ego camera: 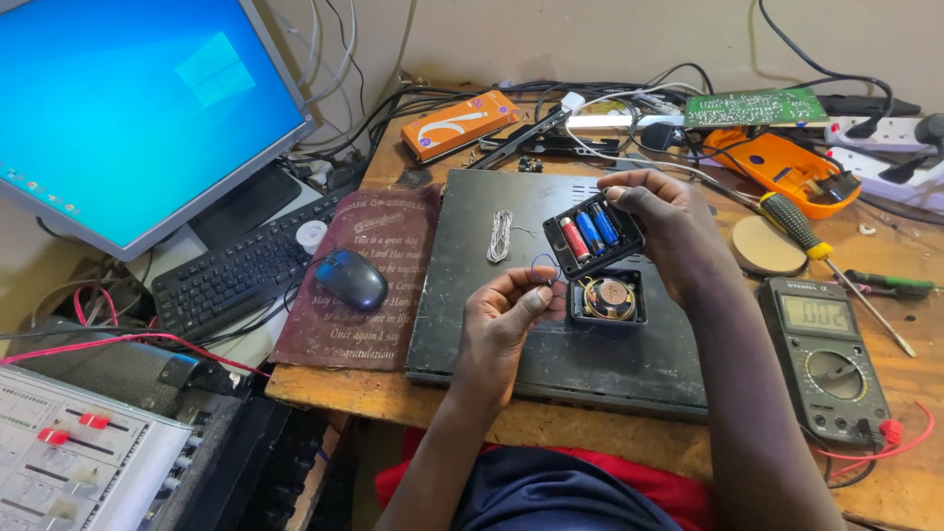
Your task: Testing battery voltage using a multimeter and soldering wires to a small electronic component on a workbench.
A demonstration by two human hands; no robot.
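Cluttered wooden table [590, 433]: right hand [669, 231] grip pinching a small black plastic battery holder [593, 236] with three cells, held above a flat black metal case [511, 324]. Left hand [506, 315] fingertips pressed on a thin blue wire [539, 264]. Round speaker [610, 297] just below; grey multimeter [821, 354] near.

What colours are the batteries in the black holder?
One red, two blue, seated in the battery holder held by the right hand; head view.

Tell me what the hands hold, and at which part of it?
The right hand grips the black battery holder by its far end. The left hand pinches a thin blue wire between its fingertips.
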